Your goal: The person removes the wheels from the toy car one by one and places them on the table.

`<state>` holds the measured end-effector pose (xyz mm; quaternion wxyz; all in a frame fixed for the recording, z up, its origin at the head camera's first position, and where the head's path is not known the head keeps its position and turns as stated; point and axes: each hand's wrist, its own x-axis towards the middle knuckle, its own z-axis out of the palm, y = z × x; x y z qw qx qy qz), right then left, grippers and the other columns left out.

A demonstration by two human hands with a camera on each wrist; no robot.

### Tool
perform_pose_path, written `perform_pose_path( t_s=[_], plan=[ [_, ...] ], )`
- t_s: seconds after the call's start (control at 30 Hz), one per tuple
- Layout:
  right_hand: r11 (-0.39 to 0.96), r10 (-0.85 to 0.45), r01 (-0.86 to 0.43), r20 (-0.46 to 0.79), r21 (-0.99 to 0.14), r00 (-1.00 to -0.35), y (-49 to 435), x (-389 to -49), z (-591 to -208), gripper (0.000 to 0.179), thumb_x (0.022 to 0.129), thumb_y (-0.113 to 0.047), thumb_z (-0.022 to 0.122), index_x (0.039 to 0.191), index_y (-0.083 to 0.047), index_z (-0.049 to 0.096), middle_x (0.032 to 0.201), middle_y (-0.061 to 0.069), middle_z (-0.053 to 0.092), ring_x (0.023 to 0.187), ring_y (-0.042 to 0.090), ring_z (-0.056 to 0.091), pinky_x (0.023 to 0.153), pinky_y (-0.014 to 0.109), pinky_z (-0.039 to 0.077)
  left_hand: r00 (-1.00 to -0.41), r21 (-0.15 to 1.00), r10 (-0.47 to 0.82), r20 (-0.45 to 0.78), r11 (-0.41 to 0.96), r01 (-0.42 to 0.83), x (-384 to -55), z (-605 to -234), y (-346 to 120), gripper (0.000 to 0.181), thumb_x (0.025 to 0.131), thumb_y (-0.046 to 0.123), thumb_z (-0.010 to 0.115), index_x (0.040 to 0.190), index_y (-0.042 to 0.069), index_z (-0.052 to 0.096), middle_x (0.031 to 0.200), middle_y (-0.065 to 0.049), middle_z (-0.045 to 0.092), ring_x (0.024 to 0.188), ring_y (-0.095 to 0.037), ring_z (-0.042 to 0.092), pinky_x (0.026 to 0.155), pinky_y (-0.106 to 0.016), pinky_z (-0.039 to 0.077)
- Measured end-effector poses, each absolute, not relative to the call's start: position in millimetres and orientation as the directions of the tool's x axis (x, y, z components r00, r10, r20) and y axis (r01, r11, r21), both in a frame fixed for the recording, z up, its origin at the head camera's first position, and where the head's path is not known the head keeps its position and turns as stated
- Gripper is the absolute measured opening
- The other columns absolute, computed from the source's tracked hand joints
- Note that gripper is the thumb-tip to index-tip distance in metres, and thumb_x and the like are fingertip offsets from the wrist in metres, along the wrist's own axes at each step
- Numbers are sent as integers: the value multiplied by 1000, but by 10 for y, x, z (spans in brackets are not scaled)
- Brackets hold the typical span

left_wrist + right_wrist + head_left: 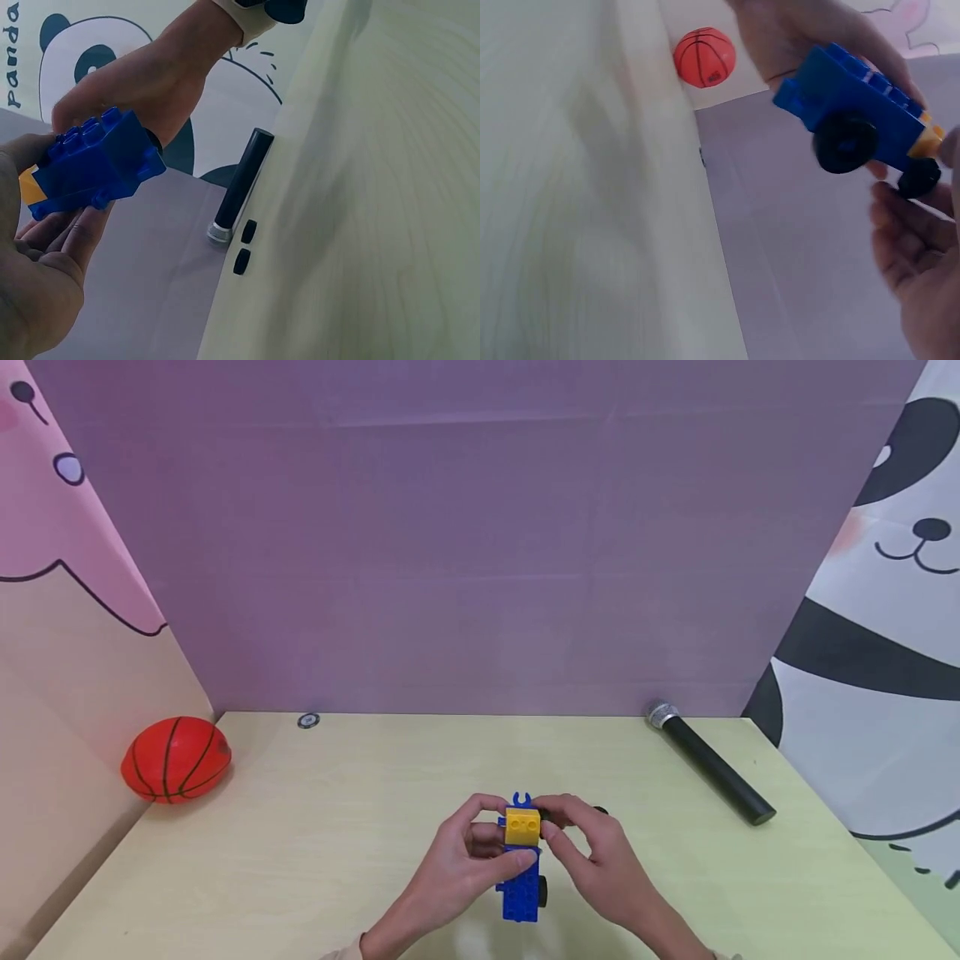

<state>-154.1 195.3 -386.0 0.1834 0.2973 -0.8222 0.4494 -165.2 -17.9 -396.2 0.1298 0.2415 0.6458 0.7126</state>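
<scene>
Centrally, above a pale wood-grain desk (pixel 300 860), a person holds a toy vehicle of blue blocks (pixel 520 893) clear of the surface, near the side closest to the camera. The left hand's (pixel 453 872) grip is closed around the toy, its thumb across the blue part just below a yellow block (pixel 522 827). The right hand's (pixel 603 860) grip is narrow, thumb and forefinger pinching a small black wheel (pixel 919 178) at the toy's side; whether that wheel is attached cannot be told. A larger black wheel (pixel 845 142) sits on the same flank. Two loose black pieces (pixel 249 231) lie close together on the desk, and soft shadows fall across the wood. Behind, a purple backdrop (pixel 480 552), faintly creased, rises from the far edge. A cartoon panda (pixel 900 635) covers the right wall, with the word "panda" lettered on it; a pink cartoon figure (pixel 75 527) fills the upper left wall. A red ball (pixel 176 760) with black basketball lines rests at the desk's left edge, a small round disc (pixel 308 720) lies near the back edge, and a black microphone (pixel 712 764) slants at far right, its silver head toward the backdrop
</scene>
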Motion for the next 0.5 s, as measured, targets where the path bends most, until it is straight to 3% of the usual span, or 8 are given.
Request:
perform_pose_path(
  t_s=[0.13,0.33,0.5],
  plan=[
    [361,-317,-503,404,-785,-858,1962,-1539,-3821,25,112,-12,44,123,-2,64,111,2,71,95,15,69,87,29,58,-853,983,491,175,-136,123,-1631,-3955,-177,43,96,20,76,129,7,50,107,-10,77,92,-26,75,83,-35,60],
    [345,-333,-481,374,-806,-866,1987,-1544,-3821,23,112,-11,46,115,0,66,102,4,70,86,17,68,83,30,59,-844,981,505,181,-147,123,-1619,-3967,-158,42,97,21,76,127,8,50,108,-9,77,94,-26,75,84,-35,60],
    [332,-289,-443,357,-833,-888,1967,-1509,-3813,21,110,-14,52,118,-2,67,107,3,71,93,17,69,87,27,57,-844,981,504,184,-145,128,-1631,-3972,-151,42,96,21,76,127,8,51,107,-8,77,93,-26,75,84,-35,60]
  ],
)
